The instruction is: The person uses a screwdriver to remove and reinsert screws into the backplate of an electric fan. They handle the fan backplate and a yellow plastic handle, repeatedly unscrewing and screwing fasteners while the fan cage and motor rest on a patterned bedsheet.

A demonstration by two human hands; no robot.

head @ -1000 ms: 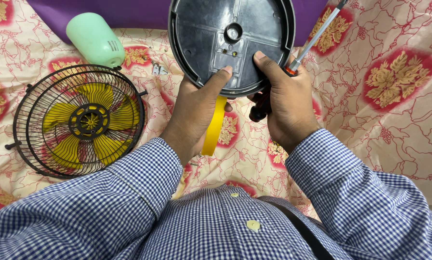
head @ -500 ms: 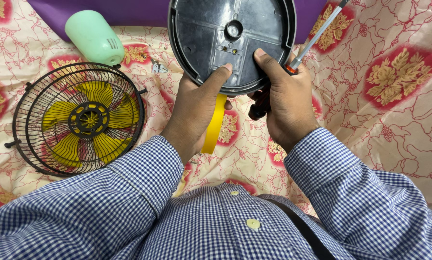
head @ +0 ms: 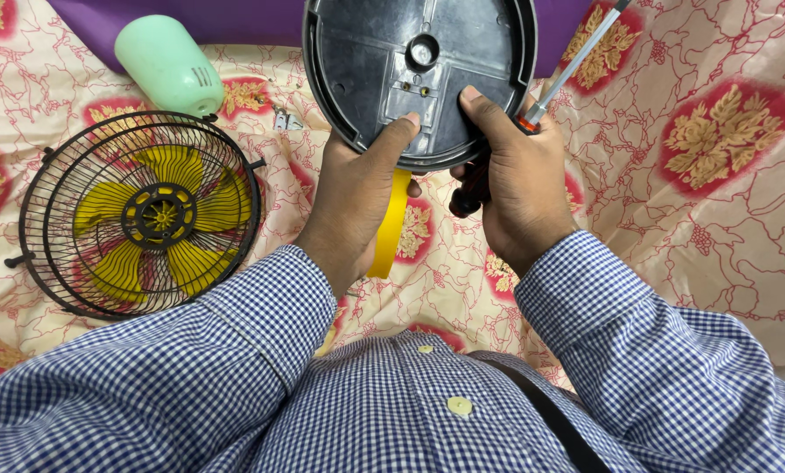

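Both my hands hold up a round black plastic fan base (head: 418,70), its underside facing me, with a hole and screws near the centre. My left hand (head: 357,197) grips its lower left rim, thumb on the plate. A yellow stem (head: 390,223) hangs below it, beside my left hand. My right hand (head: 515,184) grips the lower right rim and also holds a screwdriver (head: 572,66) whose black and red handle sits in my palm, the shaft pointing up and right.
A black wire fan cage with yellow blades (head: 143,215) lies at the left on a floral cloth (head: 707,175). A mint-green cylinder (head: 169,66) lies above it, on its side. A small metal part (head: 285,120) rests near the cylinder. Purple fabric (head: 235,22) runs along the top.
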